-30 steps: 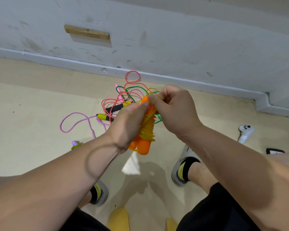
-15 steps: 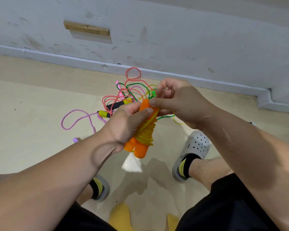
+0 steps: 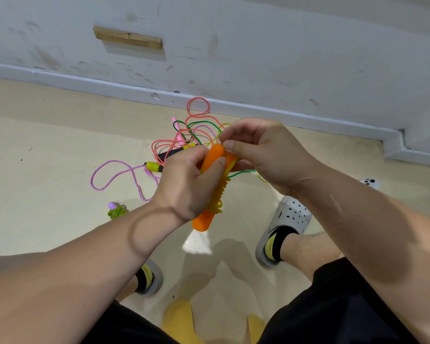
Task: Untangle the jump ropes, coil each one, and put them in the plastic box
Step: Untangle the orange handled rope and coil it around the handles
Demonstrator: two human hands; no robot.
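Bare indoor room: scuffed white wall [image 3: 283, 45], baseboard [image 3: 85, 81], beige floor [image 3: 47, 157].

No readable text or labels anywhere

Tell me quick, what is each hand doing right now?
Left hand: closed round the orange handles wrapped in yellow rope.
Right hand: pinching the yellow rope at the handles' top.

One head-worn camera looks steeply down, close, at floor [image 3: 47, 194] below wall [image 3: 283, 45]
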